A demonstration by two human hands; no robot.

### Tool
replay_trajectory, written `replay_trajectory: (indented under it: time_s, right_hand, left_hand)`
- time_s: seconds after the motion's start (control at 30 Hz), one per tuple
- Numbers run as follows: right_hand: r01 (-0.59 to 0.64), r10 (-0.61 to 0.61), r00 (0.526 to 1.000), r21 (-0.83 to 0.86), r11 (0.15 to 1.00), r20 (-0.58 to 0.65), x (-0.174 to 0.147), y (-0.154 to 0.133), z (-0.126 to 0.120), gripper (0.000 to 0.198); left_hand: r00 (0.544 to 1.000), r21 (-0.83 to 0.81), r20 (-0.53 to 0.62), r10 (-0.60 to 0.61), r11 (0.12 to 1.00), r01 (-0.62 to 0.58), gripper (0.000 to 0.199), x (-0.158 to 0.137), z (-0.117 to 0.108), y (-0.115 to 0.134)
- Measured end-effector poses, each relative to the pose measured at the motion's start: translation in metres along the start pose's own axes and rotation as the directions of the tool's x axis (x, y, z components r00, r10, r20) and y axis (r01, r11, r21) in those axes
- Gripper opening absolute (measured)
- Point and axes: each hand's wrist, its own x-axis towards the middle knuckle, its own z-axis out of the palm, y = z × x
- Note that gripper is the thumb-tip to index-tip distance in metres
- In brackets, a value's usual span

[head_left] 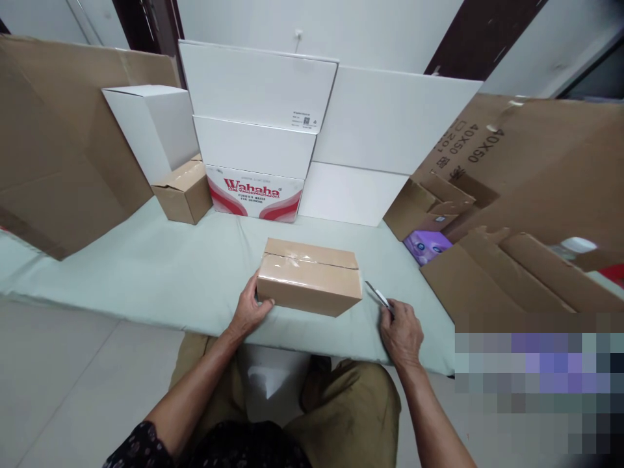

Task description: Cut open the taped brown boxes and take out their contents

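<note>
A white carton [256, 195] reads "Wahaha", brown cardboard [541, 172] "40X50".

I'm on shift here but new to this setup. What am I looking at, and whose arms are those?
There's no machine here: those are a person's own bare hands. The single picture comes from a camera on that person's head, looking forward and down, so their arms reach in from the bottom.

On the pale green cloth, the left hand holds the left end of a taped brown carton. The right hand holds what looks like a knife, its tip near the carton's right end but apart from it.

Behind stand white boxes, a Wahaha carton and, towards the right, a purple box.
</note>
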Motion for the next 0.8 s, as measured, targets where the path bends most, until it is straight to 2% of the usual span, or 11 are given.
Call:
replay_trajectory:
  time_s: [0.2,0.37,0.53,0.73,0.8]
  right_hand:
    - [0.058,-0.055,0.997,-0.05,0.997,0.053,0.004,-0.001,0.002,0.026]
    - [0.094,-0.093,0.987,0.0,0.996,0.131,0.012,-0.025,-0.001,0.03]
    - [0.062,-0.046,0.973,-0.062,0.996,0.225,0.018,-0.046,0.0,0.029]
    - [0.023,-0.004,0.973,-0.082,0.996,0.232,0.019,-0.045,-0.003,0.027]
    - [-0.035,0.034,0.98,0.002,0.999,0.194,0.021,-0.046,-0.01,0.029]
  left_hand:
    - [1.0,-0.007,0.003,0.001,1.0,-0.001,0.054,0.0,0.0,-0.003]
    - [1.0,-0.014,-0.004,-0.019,1.0,0.019,0.054,-0.001,0.0,-0.004]
    - [0.999,-0.016,0.006,-0.036,0.999,0.036,0.053,-0.001,0.0,-0.003]
    - [0.999,0.0,-0.005,-0.043,0.999,0.043,0.053,-0.001,0.0,-0.004]
    - [0.999,0.017,-0.005,-0.037,0.999,0.037,0.051,-0.001,0.0,-0.004]
